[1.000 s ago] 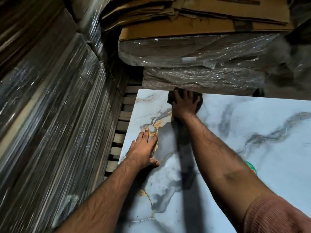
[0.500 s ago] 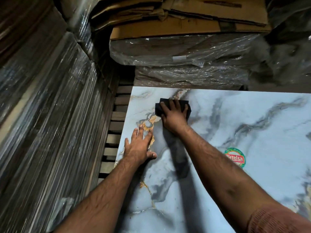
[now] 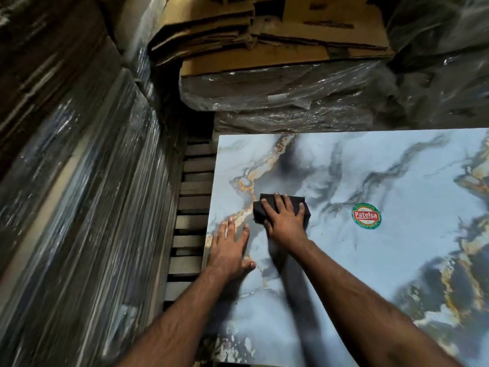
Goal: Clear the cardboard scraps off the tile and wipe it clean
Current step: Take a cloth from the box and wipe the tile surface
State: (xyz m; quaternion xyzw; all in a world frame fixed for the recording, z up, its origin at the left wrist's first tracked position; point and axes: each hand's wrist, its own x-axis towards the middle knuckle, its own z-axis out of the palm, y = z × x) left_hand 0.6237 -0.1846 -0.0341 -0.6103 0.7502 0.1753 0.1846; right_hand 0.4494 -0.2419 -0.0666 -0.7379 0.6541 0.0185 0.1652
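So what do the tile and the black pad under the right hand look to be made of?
The tile looks like glazed ceramic or porcelain: glossy, with printed grey and gold marble veins and a round brand sticker. The black pad looks like soft folded cloth or foam, matte; which of the two is unclear.

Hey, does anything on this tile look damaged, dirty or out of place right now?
No cracks or chips show on the tile, and no cardboard scraps lie on it. The one extra is a round sticker right of the dark cloth under the right hand. Motion blur hides fine dust.
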